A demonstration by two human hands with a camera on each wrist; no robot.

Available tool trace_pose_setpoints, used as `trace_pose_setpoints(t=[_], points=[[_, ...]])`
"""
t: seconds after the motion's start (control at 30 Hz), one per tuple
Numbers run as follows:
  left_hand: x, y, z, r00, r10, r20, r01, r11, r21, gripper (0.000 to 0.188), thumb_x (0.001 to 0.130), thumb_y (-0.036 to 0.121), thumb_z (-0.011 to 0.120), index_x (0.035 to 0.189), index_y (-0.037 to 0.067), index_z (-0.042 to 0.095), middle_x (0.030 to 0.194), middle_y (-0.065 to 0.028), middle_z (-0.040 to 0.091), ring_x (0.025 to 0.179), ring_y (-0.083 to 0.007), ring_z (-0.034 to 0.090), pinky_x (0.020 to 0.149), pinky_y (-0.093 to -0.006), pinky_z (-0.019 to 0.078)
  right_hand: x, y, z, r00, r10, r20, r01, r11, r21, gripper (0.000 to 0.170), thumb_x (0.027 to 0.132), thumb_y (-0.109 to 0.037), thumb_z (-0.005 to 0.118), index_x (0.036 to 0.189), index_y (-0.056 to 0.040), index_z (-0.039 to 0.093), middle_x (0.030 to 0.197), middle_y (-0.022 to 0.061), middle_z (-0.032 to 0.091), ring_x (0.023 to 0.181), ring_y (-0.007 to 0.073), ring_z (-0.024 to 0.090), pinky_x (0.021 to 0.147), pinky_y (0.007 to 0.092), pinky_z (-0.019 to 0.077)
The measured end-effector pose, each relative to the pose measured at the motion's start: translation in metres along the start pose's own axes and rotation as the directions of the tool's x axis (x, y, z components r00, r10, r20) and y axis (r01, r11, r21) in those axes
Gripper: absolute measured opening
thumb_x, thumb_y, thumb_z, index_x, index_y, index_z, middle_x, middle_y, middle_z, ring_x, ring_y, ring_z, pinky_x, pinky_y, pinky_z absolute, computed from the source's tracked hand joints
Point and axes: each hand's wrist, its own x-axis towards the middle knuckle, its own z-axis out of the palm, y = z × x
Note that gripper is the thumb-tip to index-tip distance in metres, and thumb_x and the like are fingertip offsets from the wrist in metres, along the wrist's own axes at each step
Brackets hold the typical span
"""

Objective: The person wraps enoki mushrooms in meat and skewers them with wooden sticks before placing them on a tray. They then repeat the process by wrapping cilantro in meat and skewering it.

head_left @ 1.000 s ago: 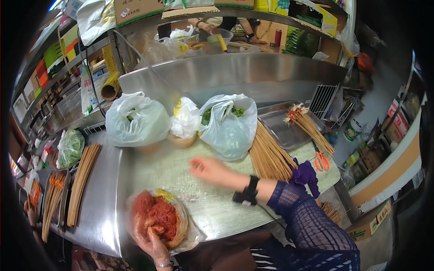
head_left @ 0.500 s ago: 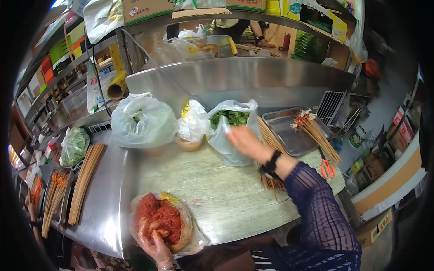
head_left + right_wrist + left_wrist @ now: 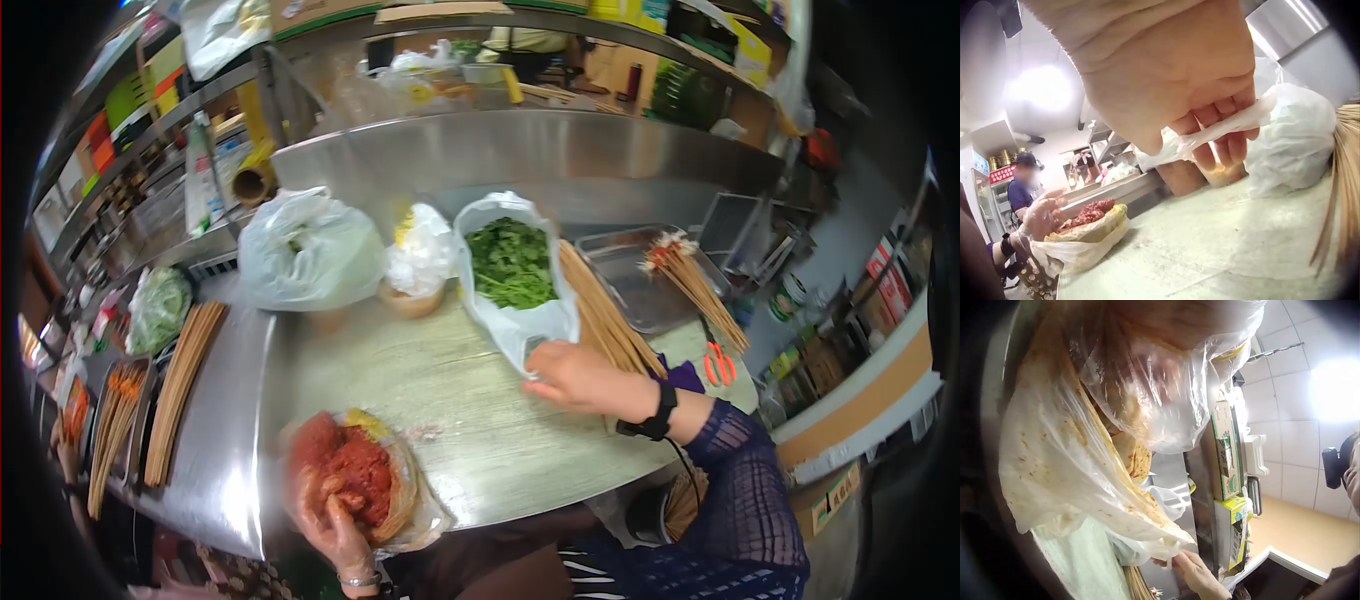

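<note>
My right hand (image 3: 590, 380) pinches the near rim of a white plastic bag (image 3: 525, 328) with green leaves (image 3: 512, 262) inside. In the right wrist view, the fingers of this hand (image 3: 1166, 69) curl over a stretched strip of the bag (image 3: 1229, 127). My left hand (image 3: 335, 525), in a clear glove, rests with loosely bent fingers against red minced meat (image 3: 362, 475) in a plastic-lined bowl (image 3: 403, 500). The lining (image 3: 1060, 450) and clear plastic fill much of the left wrist view, hiding most of the left hand.
Sticks (image 3: 610, 325) lie right of the leafy bag, beside a metal tray (image 3: 640, 300) and orange-handled scissors (image 3: 718, 365). Left of it stand a small bowl (image 3: 412, 302) under white plastic and another full bag (image 3: 305, 260). More sticks (image 3: 185, 395) lie farther left.
My right hand reached the leafy bag from the table's middle, then moved nearer with its rim. The bag's mouth is now wide, showing more leaves. My left hand stays at the meat.
</note>
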Motion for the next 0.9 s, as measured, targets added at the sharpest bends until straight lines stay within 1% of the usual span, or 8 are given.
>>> trace_pose_setpoints(t=[0.07,0.23,0.33,0.57,0.63,0.7,0.8,0.9], points=[[0.0,-0.005,-0.006,0.997,-0.077,0.018,0.078,0.994,-0.077,0.039,0.089,-0.009,0.041,0.127,-0.003,0.043,0.13,-0.016,0.047,0.093,-0.0169,0.059,0.07,-0.0248,0.053,0.008,0.001,-0.011,0.982,-0.021,-0.187,0.033,0.998,0.061,0.026,0.09,-0.025,0.056,0.098,-0.0006,0.059,0.098,0.0182,0.059,0.093,0.0338,0.057,0.08,0.0418,0.0464],[0.004,0.001,-0.007,0.997,-0.043,0.059,0.05,0.993,-0.107,0.037,0.089,-0.009,0.043,0.125,-0.003,0.044,0.128,-0.0167,0.047,0.095,-0.0173,0.06,0.069,-0.0249,0.0557,0.021,0.011,-0.093,0.996,0.078,-0.033,-0.075,0.994,0.08,0.024,0.091,-0.021,0.054,0.092,0.0011,0.063,0.084,0.0171,0.062,0.079,0.0335,0.059,0.071,0.0392,0.0478],[0.003,-0.003,-0.01,0.994,-0.092,0.063,0.1,0.984,-0.15,0.037,0.089,-0.008,0.043,0.125,-0.004,0.044,0.13,-0.0164,0.046,0.097,-0.0176,0.06,0.069,-0.0255,0.0562,0.019,0.028,-0.156,0.953,0.292,0.082,-0.303,0.922,0.24,0.031,0.094,-0.026,0.052,0.093,0.0035,0.064,0.079,0.0085,0.066,0.072,0.0157,0.061,0.068,0.0298,0.0492],[0.002,-0.004,-0.011,0.991,-0.118,0.069,0.128,0.979,-0.158,0.038,0.088,-0.007,0.045,0.126,-0.004,0.044,0.131,-0.0153,0.046,0.1,-0.0178,0.059,0.078,-0.0266,0.053,0.059,0.048,-0.276,0.888,0.46,-0.023,-0.399,0.793,0.46,0.029,0.096,-0.033,0.05,0.088,-0.0071,0.06,0.07,-0.0021,0.059,0.063,0.0059,0.058,0.054,0.0183,0.0447],[0.003,-0.004,-0.01,0.995,-0.088,0.042,0.092,0.987,-0.128,0.038,0.088,-0.006,0.046,0.126,-0.004,0.045,0.127,-0.0136,0.05,0.1,-0.0174,0.059,0.083,-0.027,0.0498,0.081,0.046,-0.259,0.883,0.468,-0.036,-0.395,0.784,0.479,0.027,0.095,-0.032,0.052,0.091,-0.0076,0.063,0.077,-0.0005,0.064,0.065,0.0062,0.059,0.06,0.0182,0.0472],[0.003,-0.008,-0.009,1.0,-0.018,0.007,0.018,0.998,-0.066,0.037,0.089,-0.003,0.047,0.126,-0.003,0.046,0.118,-0.0106,0.056,0.1,-0.0165,0.058,0.088,-0.0268,0.0458,0.103,0.039,-0.216,0.913,0.384,0.138,-0.402,0.789,0.465,0.026,0.094,-0.028,0.055,0.099,-0.005,0.065,0.087,0.0032,0.069,0.076,0.0084,0.064,0.066,0.0214,0.051],[-0.002,-0.016,-0.011,0.99,-0.133,0.048,0.139,0.979,-0.152,0.038,0.089,-0.003,0.048,0.127,-0.001,0.045,0.123,-0.0122,0.053,0.1,-0.0159,0.058,0.08,-0.0251,0.0487,0.126,0.062,-0.125,0.915,0.276,0.295,-0.401,0.706,0.583,0.027,0.094,-0.023,0.055,0.106,-0.0017,0.065,0.094,0.0064,0.069,0.083,0.0116,0.066,0.073,0.0241,0.053],[0.0,-0.02,-0.012,0.999,-0.016,0.043,0.018,0.998,-0.054,0.038,0.089,-0.002,0.048,0.128,0.0,0.045,0.124,-0.0117,0.051,0.099,-0.0163,0.058,0.083,-0.0272,0.0477,0.15,0.118,-0.031,0.811,0.56,0.171,-0.571,0.69,0.445,0.023,0.087,-0.013,0.057,0.102,0.0029,0.065,0.088,0.0103,0.068,0.078,0.0141,0.066,0.066,0.0277,0.0527]])
